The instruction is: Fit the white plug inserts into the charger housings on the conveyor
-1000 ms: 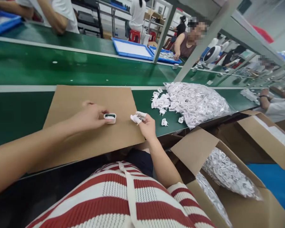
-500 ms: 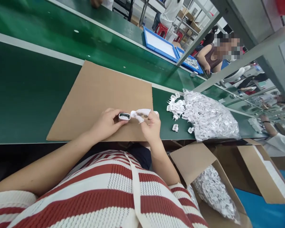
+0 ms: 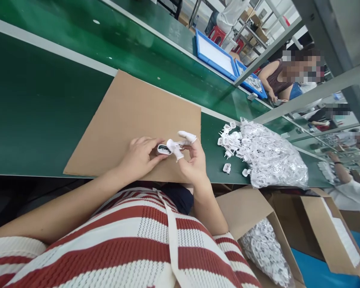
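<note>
My left hand is closed around a small white housing with a dark opening, held just above the brown cardboard sheet. My right hand, with white finger cots on thumb and forefinger, pinches a small white plug part against the housing's right end. The two hands meet over the sheet's near right corner. What the part looks like between the fingers is mostly hidden.
A heap of white plug parts in clear plastic lies right of the sheet, with loose parts beside it. An open carton with more bagged parts stands below the bench. Blue trays and other workers sit beyond the green conveyor.
My hands came together: the left brought the housing in from the sheet, and the right moved its part up against it. The camera tilted down and left.
</note>
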A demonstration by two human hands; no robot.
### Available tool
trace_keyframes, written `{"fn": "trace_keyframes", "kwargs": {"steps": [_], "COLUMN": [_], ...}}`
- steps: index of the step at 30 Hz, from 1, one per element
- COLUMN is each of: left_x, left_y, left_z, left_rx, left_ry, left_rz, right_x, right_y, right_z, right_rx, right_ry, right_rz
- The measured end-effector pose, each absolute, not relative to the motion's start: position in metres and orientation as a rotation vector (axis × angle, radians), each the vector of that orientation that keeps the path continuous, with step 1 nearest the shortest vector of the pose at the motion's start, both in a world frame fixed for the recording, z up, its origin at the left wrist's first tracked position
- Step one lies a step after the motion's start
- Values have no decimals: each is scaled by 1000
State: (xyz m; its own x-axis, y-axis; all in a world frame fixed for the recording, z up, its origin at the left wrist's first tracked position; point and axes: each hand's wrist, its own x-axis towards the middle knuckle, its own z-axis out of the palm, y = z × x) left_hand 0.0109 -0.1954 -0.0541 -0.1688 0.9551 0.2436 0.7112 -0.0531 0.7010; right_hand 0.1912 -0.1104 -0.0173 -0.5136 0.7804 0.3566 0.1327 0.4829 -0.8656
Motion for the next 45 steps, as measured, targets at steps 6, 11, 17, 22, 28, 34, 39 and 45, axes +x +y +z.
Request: {"fn": "trace_keyframes", "kwargs": {"steps": [6, 11, 17, 22, 28, 34, 39, 45], "left_x": [11, 10, 11, 11, 11, 7, -12, -55], "left_y": [-196, -197, -198, -198, -200, -199, -183, -112], "left_z": [-51, -52, -51, -52, -44, -36, -21, 4], "left_rx": [1770, 1773, 1784, 1794, 1963, 2101, 2247, 2261], "left_ry": [1908, 1930, 1930, 1948, 2056, 2076, 1895, 1849], "left_rz": [1029, 1020, 1001, 992, 819, 724, 619, 461], "right_x": [188, 191, 189, 187, 184, 174, 183, 258], "right_y": [-107, -108, -107, -111, -124, -120, -118, -115], "right_z": [-15, -16, -19, -20, -26, -35, -41, -57], "right_rx": [-713, -743, -684, -696, -848, -896, -785, -1274], "right_ry": [-2333, -2331, -2420, -2487, -2514, -2413, -2281, -2031], "right_rz": [821, 696, 628, 440, 273, 364, 625, 212]}}
